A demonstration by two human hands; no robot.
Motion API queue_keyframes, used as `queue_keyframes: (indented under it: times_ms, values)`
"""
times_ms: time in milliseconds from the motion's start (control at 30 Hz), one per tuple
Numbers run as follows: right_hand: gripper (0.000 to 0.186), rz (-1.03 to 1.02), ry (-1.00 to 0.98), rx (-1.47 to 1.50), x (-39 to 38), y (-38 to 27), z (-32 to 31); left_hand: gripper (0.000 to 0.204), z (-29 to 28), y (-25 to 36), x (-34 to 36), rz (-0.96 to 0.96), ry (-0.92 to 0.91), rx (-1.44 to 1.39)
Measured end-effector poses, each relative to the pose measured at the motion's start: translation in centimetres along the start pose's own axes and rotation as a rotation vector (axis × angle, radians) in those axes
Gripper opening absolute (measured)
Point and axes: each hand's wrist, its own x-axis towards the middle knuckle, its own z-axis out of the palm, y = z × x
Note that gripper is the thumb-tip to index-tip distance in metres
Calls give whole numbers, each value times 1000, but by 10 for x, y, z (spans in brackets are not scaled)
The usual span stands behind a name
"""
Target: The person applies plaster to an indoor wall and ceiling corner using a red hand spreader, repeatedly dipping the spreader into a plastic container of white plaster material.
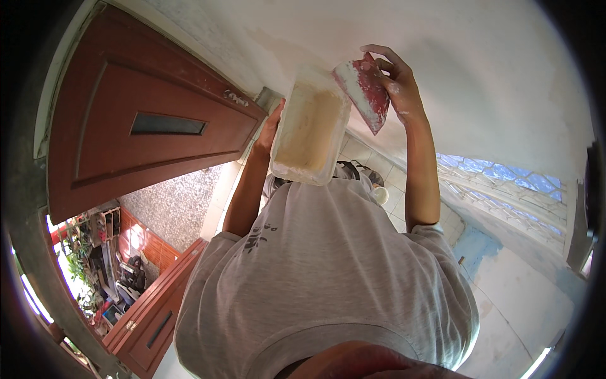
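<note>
Plastering kit, 2 items, held up before a white wall [480, 69].
Left hand [270, 129] gripped a white plastic tub [310, 136] of putty; right hand [398, 82] clasped a red trowel [365, 91].

Strong daylight enters through the open doorway at lower left, where the outdoor patch is blown out, and through the patterned glass window [499, 174] at right, leaving the white plastered wall [480, 76] evenly bright. The fisheye lens bends the reddish-brown wooden door [132, 120] and blackens the corners. The grey cotton T-shirt [328, 278] close to the lens looks slightly soft, perhaps out of focus.
</note>
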Motion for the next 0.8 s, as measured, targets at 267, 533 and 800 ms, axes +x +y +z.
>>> queue_keyframes:
  times_ms: [267,533,800]
  values:
    - [32,-102,100,-312,14,0,20,65,-12,-18,12,-43,-13,-148]
    - [33,-163,299,-442,14,3,40,71,-15,-11,13,0,8,-144]
    - [33,-186,526,-388,27,13,50,73,-25,-16,11,-80,29,-140]
